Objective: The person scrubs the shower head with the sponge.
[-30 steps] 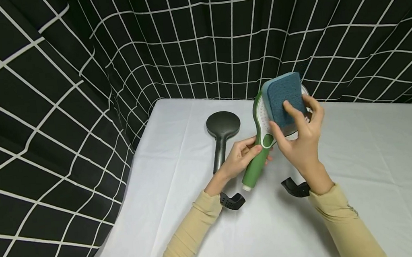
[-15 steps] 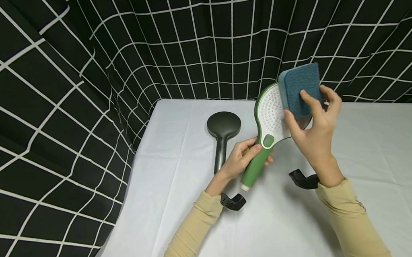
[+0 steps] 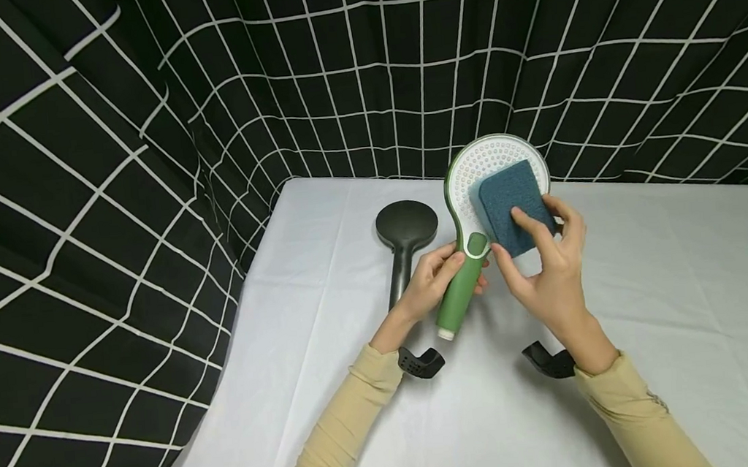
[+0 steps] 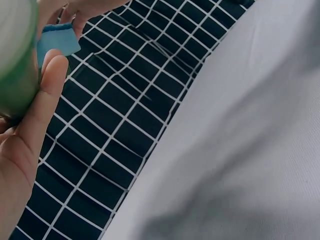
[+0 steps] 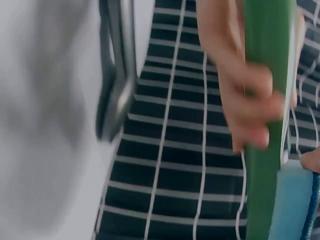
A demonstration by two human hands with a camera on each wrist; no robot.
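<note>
A green shower head with a white nozzle face is held up above the table, face toward the head camera. My left hand grips its green handle near the neck, thumb on the front side. Between thumb and fingers my right hand pinches a blue sponge, which lies over the lower right part of the nozzle face. In the right wrist view the sponge is against the shower head's edge, with left-hand fingers curled round the green handle.
A dark grey shower head lies on the white-clothed table, left of the hands. Black curtains with a white grid hang behind and to the left. Black wrist mounts sit on both wrists.
The sponge first moved right and up across the nozzle face, then back left and down. The green shower head has shifted slightly left and turned more upright. My left hand keeps its hold.
</note>
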